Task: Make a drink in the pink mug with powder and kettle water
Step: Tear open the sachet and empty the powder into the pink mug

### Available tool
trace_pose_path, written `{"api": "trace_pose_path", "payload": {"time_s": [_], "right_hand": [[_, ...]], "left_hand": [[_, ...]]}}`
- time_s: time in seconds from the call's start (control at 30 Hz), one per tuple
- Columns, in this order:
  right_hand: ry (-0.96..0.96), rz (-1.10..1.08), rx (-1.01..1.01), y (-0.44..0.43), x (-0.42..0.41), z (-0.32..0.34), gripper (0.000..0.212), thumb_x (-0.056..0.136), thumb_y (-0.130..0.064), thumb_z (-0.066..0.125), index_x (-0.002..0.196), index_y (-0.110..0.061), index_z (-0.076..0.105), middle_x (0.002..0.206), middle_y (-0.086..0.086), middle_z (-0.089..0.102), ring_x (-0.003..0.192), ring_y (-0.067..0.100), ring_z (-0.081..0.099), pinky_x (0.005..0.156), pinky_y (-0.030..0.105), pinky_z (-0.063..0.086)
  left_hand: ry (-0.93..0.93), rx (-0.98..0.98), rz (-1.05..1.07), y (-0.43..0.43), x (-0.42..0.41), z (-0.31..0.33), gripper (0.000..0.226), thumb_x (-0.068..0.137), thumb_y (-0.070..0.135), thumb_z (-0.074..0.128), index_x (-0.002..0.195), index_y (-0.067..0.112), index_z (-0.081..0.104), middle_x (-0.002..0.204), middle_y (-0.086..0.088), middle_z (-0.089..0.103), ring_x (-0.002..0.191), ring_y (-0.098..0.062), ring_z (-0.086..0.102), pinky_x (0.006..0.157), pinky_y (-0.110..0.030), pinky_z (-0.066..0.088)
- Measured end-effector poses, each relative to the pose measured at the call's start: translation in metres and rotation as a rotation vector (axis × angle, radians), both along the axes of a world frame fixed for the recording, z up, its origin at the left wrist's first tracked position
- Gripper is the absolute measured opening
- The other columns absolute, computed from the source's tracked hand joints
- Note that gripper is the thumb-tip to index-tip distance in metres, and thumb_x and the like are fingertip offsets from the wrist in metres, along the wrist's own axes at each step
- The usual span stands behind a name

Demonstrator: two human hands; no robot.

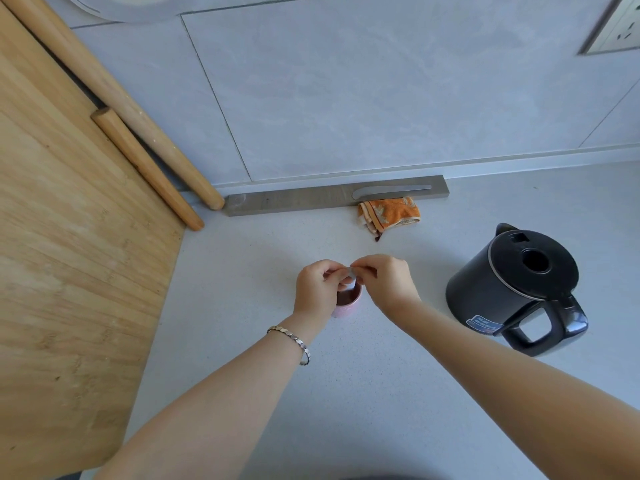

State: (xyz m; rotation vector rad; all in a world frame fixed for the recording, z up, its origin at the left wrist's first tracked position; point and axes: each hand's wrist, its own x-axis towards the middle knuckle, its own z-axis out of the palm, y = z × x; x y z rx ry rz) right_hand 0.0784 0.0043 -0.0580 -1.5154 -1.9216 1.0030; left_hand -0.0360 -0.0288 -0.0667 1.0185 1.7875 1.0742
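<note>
The pink mug (347, 305) stands on the white counter, mostly hidden under my hands, with brown powder showing inside. Directly above it, my left hand (317, 289) and my right hand (386, 284) pinch a small silvery powder sachet (351, 271) between their fingertips. The black electric kettle (512, 287) stands to the right of the mug, lid closed, handle pointing toward me on the right.
A large wooden board (69, 254) lies at the left, with two wooden rolling pins (145, 168) leaning at the wall. A grey metal bar (294, 200) runs along the back wall; an orange cloth (389, 213) lies beside it. A wall socket (616, 26) sits top right.
</note>
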Motion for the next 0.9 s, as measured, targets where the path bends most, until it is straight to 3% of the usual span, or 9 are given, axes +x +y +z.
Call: {"api": "trace_pose_path", "payload": {"time_s": [0.13, 0.23, 0.37, 0.47, 0.57, 0.67, 0.77, 0.9], "right_hand": [[0.018, -0.080, 0.013, 0.0000, -0.0025, 0.0019, 0.020, 0.088, -0.002, 0.053, 0.096, 0.001, 0.071, 0.095, 0.017, 0.073, 0.091, 0.026, 0.065, 0.077, 0.021, 0.042], [-0.004, -0.025, 0.008, -0.0016, -0.0064, 0.0016, 0.021, 0.088, -0.002, 0.052, 0.092, 0.000, 0.072, 0.091, 0.016, 0.074, 0.088, 0.027, 0.066, 0.074, 0.023, 0.045], [0.008, -0.108, 0.003, 0.0023, -0.0061, 0.0027, 0.022, 0.088, -0.001, 0.051, 0.096, 0.001, 0.071, 0.097, 0.017, 0.073, 0.094, 0.028, 0.065, 0.079, 0.023, 0.044], [-0.002, -0.066, 0.004, 0.0008, -0.0060, 0.0030, 0.021, 0.088, -0.001, 0.052, 0.094, 0.001, 0.072, 0.096, 0.016, 0.073, 0.093, 0.028, 0.065, 0.079, 0.024, 0.046], [0.033, -0.114, 0.004, -0.0003, -0.0054, 0.0025, 0.021, 0.087, 0.000, 0.052, 0.093, 0.001, 0.072, 0.094, 0.016, 0.073, 0.091, 0.028, 0.066, 0.077, 0.023, 0.045], [0.011, -0.076, 0.012, -0.0012, -0.0060, 0.0023, 0.021, 0.087, -0.001, 0.052, 0.093, 0.000, 0.072, 0.094, 0.015, 0.073, 0.089, 0.026, 0.065, 0.075, 0.023, 0.045], [0.027, -0.089, 0.015, -0.0013, -0.0071, 0.0042, 0.021, 0.087, -0.002, 0.052, 0.092, 0.000, 0.072, 0.091, 0.015, 0.073, 0.081, 0.021, 0.062, 0.076, 0.027, 0.048], [0.015, -0.038, 0.036, -0.0002, -0.0063, 0.0051, 0.020, 0.088, -0.003, 0.053, 0.094, 0.000, 0.072, 0.095, 0.015, 0.073, 0.090, 0.027, 0.065, 0.079, 0.028, 0.048]], "left_hand": [[0.070, -0.013, -0.024, 0.0020, 0.0030, 0.0005, 0.013, 0.085, 0.008, 0.059, 0.080, 0.003, 0.070, 0.068, 0.000, 0.063, 0.069, -0.013, 0.057, 0.064, -0.017, 0.045], [0.091, -0.013, 0.054, 0.0043, 0.0015, 0.0013, 0.014, 0.084, 0.009, 0.058, 0.081, 0.003, 0.070, 0.074, -0.003, 0.064, 0.072, -0.016, 0.057, 0.068, -0.023, 0.043], [0.069, -0.014, 0.025, 0.0042, 0.0053, 0.0039, 0.013, 0.084, 0.009, 0.060, 0.080, 0.002, 0.071, 0.068, -0.004, 0.064, 0.070, -0.020, 0.060, 0.068, -0.031, 0.050], [0.075, -0.016, 0.050, 0.0046, 0.0043, 0.0022, 0.014, 0.084, 0.007, 0.058, 0.083, 0.001, 0.071, 0.077, -0.010, 0.067, 0.073, -0.020, 0.061, 0.062, -0.022, 0.048], [0.058, -0.026, 0.041, 0.0044, 0.0045, 0.0021, 0.014, 0.085, 0.008, 0.058, 0.084, 0.002, 0.070, 0.079, -0.011, 0.069, 0.074, -0.021, 0.063, 0.066, -0.031, 0.052], [0.044, -0.040, 0.060, 0.0036, 0.0044, 0.0032, 0.015, 0.085, 0.009, 0.057, 0.085, 0.002, 0.070, 0.076, -0.007, 0.066, 0.071, -0.018, 0.061, 0.060, -0.031, 0.049], [0.065, -0.015, 0.045, 0.0039, 0.0017, 0.0030, 0.014, 0.085, 0.009, 0.057, 0.085, 0.003, 0.070, 0.076, -0.007, 0.067, 0.074, -0.020, 0.063, 0.065, -0.032, 0.051], [0.057, -0.011, 0.051, 0.0045, 0.0000, 0.0040, 0.015, 0.086, 0.007, 0.056, 0.087, 0.000, 0.070, 0.076, -0.007, 0.066, 0.064, -0.011, 0.062, 0.057, -0.013, 0.049]]}}
